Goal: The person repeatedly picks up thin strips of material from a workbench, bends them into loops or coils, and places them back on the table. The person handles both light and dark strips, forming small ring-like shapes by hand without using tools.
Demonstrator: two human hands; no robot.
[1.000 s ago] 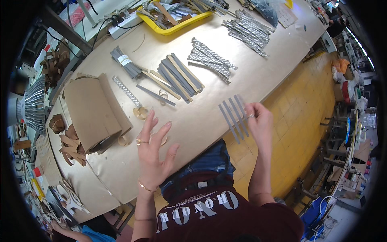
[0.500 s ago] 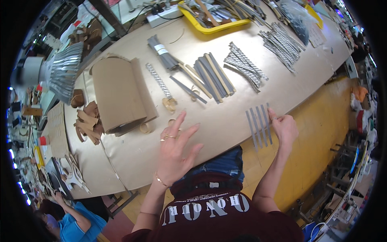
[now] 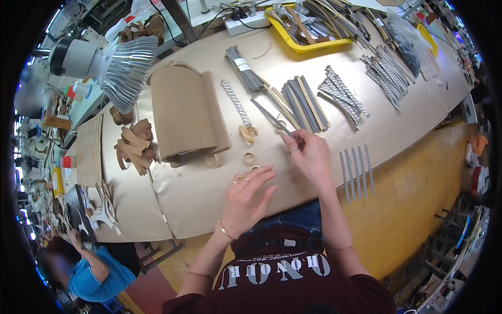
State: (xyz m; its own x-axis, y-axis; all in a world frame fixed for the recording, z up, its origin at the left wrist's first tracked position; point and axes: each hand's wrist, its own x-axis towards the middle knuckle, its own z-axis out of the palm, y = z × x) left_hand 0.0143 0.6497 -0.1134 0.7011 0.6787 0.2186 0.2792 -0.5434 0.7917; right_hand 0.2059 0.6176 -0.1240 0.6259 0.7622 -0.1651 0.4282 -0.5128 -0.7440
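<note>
A grey strip bundle [image 3: 244,73] bound by a white label band was located at 12 o'clock on the table [image 3: 198,193], just below a white power strip [image 3: 246,23] and left of a yellow tray [image 3: 300,44]. A roll of brown card [image 3: 183,120] was placed at 10 o'clock, with flat tan card sheets at 9 o'clock.

A single grey strip [image 3: 272,118] was lying diagonally near the centre, its lower end meeting the fingertips [image 3: 292,142] of the right hand [image 3: 311,157]. The strip extended toward 11 o'clock from the fingers. It appeared to be pinched between thumb and forefinger (the contact itself was too small to confirm). The remaining fingers were loosely curled, and a ring was visible on one.

The left hand [image 3: 246,201] was laid at 6 o'clock from the strip, palm down on the table, fingers extended and slightly spread toward 1 o'clock, nothing being held. Rings and a bracelet were worn. Small tan loops [image 3: 250,157] were lying just above its fingertips.

Five grey strips [image 3: 356,170] were laid parallel at 3 o'clock, overhanging the table edge, well apart from both hands.
</note>
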